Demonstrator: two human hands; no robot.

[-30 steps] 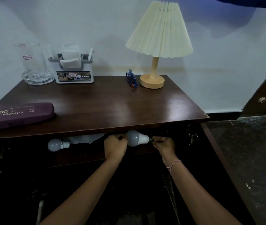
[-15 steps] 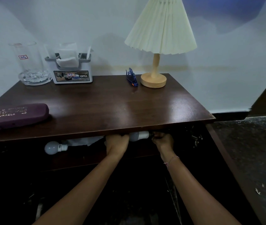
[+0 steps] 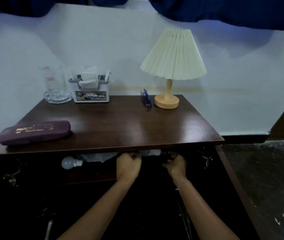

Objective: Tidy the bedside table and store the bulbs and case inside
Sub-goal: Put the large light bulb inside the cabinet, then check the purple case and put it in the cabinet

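Settling the white frosted light bulb (image 3: 150,152) into the dark space under the dark brown wooden worktop (image 3: 120,125) looks to be the step in hand, and it wants both hands working together. The left hand (image 3: 129,164) is curled round the bulb's globe end. The right hand (image 3: 175,162) has its fingers bent at the cap end, seemingly pinching it. Only the pale neck shows between them, just below the worktop's front edge.

Doing this well means keeping the bulb level and lowering it until it rests on the shelf before either hand lets go (a round bulb rolls). It should go beside, not against, the second white bulb (image 3: 69,163). That one lies on its side inside, towards the left, with its cap pointing at a crumpled white cloth or paper (image 3: 99,156). The long purple hard case (image 3: 35,132) lies on the worktop near the front left corner, not yet stored.

Most of the held bulb is covered by the left hand and the worktop's edge, so I cannot tell whether it touches the shelf. The inside is nearly black, and its depth and back wall cannot be made out. Small metal glints at either side are too dim to identify. The gold lettering on the case is blurred beyond reading.
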